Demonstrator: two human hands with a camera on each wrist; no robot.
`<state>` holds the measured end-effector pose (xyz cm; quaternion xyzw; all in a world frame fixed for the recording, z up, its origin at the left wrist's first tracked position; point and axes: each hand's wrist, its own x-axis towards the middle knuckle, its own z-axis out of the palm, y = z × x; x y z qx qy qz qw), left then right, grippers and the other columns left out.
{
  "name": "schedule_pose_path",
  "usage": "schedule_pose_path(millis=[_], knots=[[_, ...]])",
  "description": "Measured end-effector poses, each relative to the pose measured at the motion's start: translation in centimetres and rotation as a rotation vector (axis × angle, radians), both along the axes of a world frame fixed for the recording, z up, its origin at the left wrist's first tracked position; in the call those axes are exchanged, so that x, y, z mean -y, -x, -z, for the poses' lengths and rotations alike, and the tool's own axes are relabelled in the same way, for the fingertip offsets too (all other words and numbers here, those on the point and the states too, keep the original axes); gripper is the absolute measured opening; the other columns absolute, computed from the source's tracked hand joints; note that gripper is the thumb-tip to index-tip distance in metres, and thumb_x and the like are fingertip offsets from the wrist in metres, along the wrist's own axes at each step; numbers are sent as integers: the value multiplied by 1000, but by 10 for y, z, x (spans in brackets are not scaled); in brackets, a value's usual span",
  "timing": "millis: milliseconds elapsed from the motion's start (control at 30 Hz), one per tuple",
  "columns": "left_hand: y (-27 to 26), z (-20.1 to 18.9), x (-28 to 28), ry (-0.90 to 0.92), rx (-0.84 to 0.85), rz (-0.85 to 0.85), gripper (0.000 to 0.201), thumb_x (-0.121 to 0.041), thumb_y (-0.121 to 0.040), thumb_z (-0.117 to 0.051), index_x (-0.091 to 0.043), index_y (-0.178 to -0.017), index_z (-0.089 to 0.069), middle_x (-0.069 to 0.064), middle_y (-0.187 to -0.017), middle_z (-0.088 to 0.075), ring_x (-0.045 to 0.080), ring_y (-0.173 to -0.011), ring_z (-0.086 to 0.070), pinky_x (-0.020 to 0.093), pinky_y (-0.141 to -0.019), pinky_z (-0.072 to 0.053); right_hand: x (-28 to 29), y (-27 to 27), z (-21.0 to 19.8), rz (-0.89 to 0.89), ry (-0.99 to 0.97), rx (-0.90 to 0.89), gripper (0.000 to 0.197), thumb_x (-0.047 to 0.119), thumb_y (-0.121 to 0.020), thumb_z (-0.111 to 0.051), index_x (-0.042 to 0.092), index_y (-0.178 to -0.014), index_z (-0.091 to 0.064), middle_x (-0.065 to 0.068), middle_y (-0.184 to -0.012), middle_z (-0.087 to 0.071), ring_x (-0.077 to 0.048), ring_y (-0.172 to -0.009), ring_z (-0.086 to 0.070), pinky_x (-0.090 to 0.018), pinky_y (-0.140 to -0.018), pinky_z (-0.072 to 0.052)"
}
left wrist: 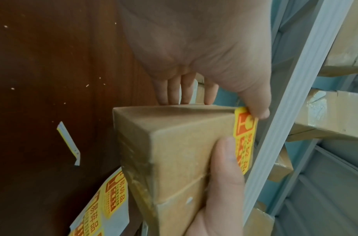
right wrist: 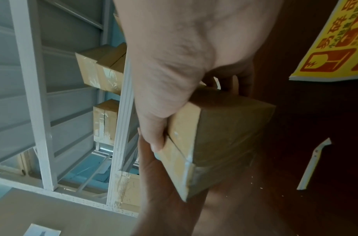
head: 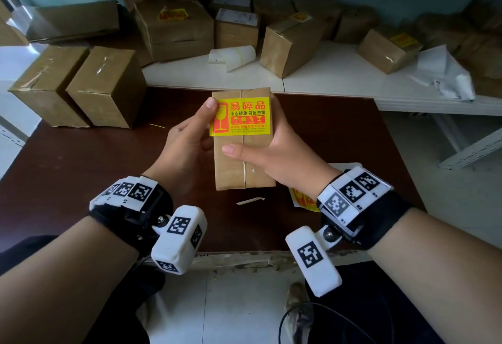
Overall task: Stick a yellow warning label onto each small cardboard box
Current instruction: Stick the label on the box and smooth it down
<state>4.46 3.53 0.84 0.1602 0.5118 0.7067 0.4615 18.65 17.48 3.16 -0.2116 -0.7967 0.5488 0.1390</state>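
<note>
Both hands hold a small brown cardboard box (head: 244, 161) (left wrist: 174, 151) (right wrist: 224, 135) above the dark brown table (head: 81, 158). A yellow warning label (head: 240, 116) (left wrist: 245, 135) with red print lies across the box's upper face. My left hand (head: 187, 139) grips the box's left side, its thumb on the label's top left corner. My right hand (head: 274, 150) wraps the right side, thumb laid across the face below the label. A sheet of more yellow labels (head: 303, 199) (left wrist: 105, 199) (right wrist: 335, 39) lies on the table under my right wrist.
Two plain boxes (head: 78, 85) stand at the table's far left. A white shelf (head: 339, 82) behind holds several boxes, some labelled (head: 173, 28), plus curled white backing paper (head: 233, 57). A torn paper strip (head: 250, 201) lies near the front edge.
</note>
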Motion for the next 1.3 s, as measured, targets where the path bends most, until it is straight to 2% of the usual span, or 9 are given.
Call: schedule_pose_path(millis=[167, 233, 367, 533, 700, 800, 867, 1100, 1300], knots=[[4, 4, -3, 69, 56, 48, 102, -92, -78, -71, -17, -147, -68, 25, -147, -68, 50, -139, -63, 71, -123, -39, -3, 7, 10, 13, -58, 127, 147, 85, -48, -94, 53, -167, -13, 5, -158, -54, -13, -144, -58, -48, -119, -51], [3, 3, -1, 61, 23, 52, 95, -86, -85, -71, -15, -148, -67, 24, -147, -68, 48, -139, -63, 71, -123, -40, -4, 5, 8, 21, -13, 93, 138, 75, -53, -99, 48, -165, -22, 7, -152, -61, -11, -140, -62, -47, -118, -52], [-2, -1, 2, 29, -56, 20, 60, -52, -103, -71, -9, -145, -69, 25, -141, -72, 45, -135, -67, 70, -120, -45, -7, -1, -2, 37, 114, -8, 86, 29, -80, -98, 34, -149, -47, 10, -133, -75, -6, -123, -73, -47, -116, -55], [-5, -3, 4, -20, -74, 8, 43, -28, -111, -64, -6, -148, -65, 23, -143, -71, 41, -137, -67, 66, -122, -44, -11, -1, -4, 69, 162, -23, 88, 31, -76, -98, 31, -150, -49, 8, -131, -77, -9, -122, -74, -49, -113, -57], [-6, -3, 1, 34, -72, -19, 66, -62, -101, -68, -12, -143, -71, 21, -138, -74, 41, -132, -71, 68, -120, -46, -7, -3, -5, 4, 84, -10, 88, 20, -83, -97, 27, -152, -44, 10, -132, -74, -4, -123, -72, -43, -115, -56], [-3, -1, 1, 58, -46, -15, 89, -82, -83, -75, -14, -141, -72, 22, -139, -74, 42, -133, -70, 68, -120, -45, -5, -2, -4, -22, 39, 3, 102, 35, -76, -99, 29, -158, -39, 13, -135, -72, -4, -127, -70, -45, -116, -55], [-1, 0, 1, 56, -49, -6, 89, -83, -84, -72, -14, -141, -72, 22, -140, -73, 43, -134, -68, 69, -121, -44, -5, -2, -4, -28, 35, 17, 107, 39, -75, -99, 31, -161, -36, 15, -136, -72, -3, -128, -69, -43, -115, -55], [-3, 0, 3, -11, -61, -15, 48, -37, -107, -69, -9, -146, -68, 23, -143, -71, 42, -137, -67, 66, -122, -44, -10, -4, -7, 59, 152, -1, 76, 23, -82, -98, 31, -145, -57, 10, -123, -81, -6, -114, -78, -42, -108, -60], [-4, -5, 3, -16, -39, -8, 54, -21, -98, -74, -7, -149, -64, 20, -140, -74, 36, -133, -71, 60, -121, -49, -14, -7, -3, 72, 212, 6, 79, 32, -75, -100, 34, -142, -58, 7, -125, -81, -12, -116, -78, -47, -107, -61]])
